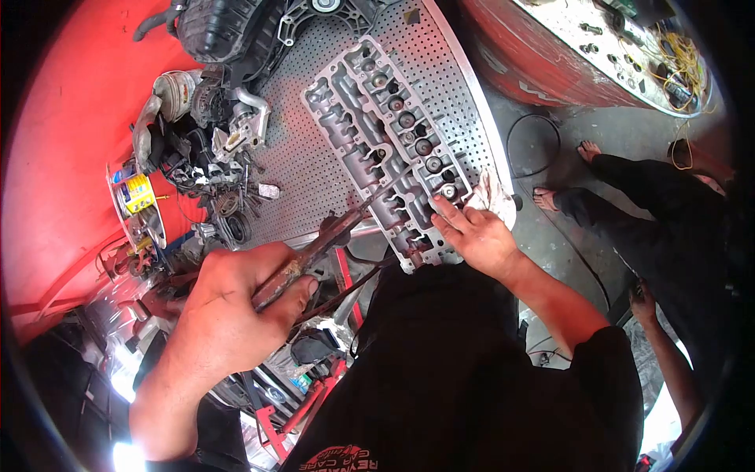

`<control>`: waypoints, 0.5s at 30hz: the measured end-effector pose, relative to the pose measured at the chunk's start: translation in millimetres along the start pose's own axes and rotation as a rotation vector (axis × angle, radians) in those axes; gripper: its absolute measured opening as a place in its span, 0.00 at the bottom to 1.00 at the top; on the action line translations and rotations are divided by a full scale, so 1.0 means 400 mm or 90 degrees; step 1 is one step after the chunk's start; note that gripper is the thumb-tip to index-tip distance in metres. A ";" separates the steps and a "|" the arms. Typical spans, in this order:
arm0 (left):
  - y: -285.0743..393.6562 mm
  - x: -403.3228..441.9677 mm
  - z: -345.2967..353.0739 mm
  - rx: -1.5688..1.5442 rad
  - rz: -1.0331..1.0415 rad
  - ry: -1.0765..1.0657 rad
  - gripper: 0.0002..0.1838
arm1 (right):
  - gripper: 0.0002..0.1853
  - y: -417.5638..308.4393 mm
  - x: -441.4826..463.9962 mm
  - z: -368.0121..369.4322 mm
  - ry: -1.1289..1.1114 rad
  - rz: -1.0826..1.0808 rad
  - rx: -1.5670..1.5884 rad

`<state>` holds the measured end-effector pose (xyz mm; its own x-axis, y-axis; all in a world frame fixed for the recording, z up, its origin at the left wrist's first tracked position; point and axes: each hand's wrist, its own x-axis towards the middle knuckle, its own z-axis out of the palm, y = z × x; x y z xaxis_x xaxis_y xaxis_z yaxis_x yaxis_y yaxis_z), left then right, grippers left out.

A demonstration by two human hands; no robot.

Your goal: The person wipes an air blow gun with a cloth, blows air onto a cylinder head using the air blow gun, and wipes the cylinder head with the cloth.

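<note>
An aluminium cylinder head [358, 130] lies at a slant on a perforated metal tabletop, with a row of round bores along its right side. My left hand [236, 303] is closed around a long, rusty, dark metal tool whose exact kind I cannot make out. The tool [314, 250] points up and right, its narrow end over the middle of the cylinder head. My right hand [480, 236] rests at the near right end of the head, fingers stretched out beside a shiny round valve spring retainer [448, 190]. A whitish rag [491, 200] lies against that hand.
Engine parts [208, 157] crowd the tabletop's [291, 181] left side, near a wire spool [135, 195]. A large dark engine part [228, 31] sits at the top. Another person [661, 197] stands barefoot at right. A second red table [543, 59] holds small parts; a cable [510, 149] crosses the floor.
</note>
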<state>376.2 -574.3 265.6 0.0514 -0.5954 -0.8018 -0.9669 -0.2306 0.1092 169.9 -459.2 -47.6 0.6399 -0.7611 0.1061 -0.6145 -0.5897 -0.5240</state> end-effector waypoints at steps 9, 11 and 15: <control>-0.040 -0.003 0.008 -0.107 -0.018 0.065 0.08 | 0.26 0.049 0.056 -0.051 0.052 0.066 0.077; -0.076 0.008 0.009 -0.190 -0.042 0.128 0.09 | 0.27 0.049 0.132 -0.039 0.090 0.140 0.070; -0.080 0.037 -0.019 -0.143 -0.077 0.139 0.09 | 0.25 0.018 0.244 0.010 -0.060 0.089 -0.027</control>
<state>409.9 -581.6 254.7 0.2382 -0.6991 -0.6742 -0.8724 -0.4591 0.1677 229.9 -536.6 -44.3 0.5862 -0.8089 -0.0455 -0.7181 -0.4928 -0.4913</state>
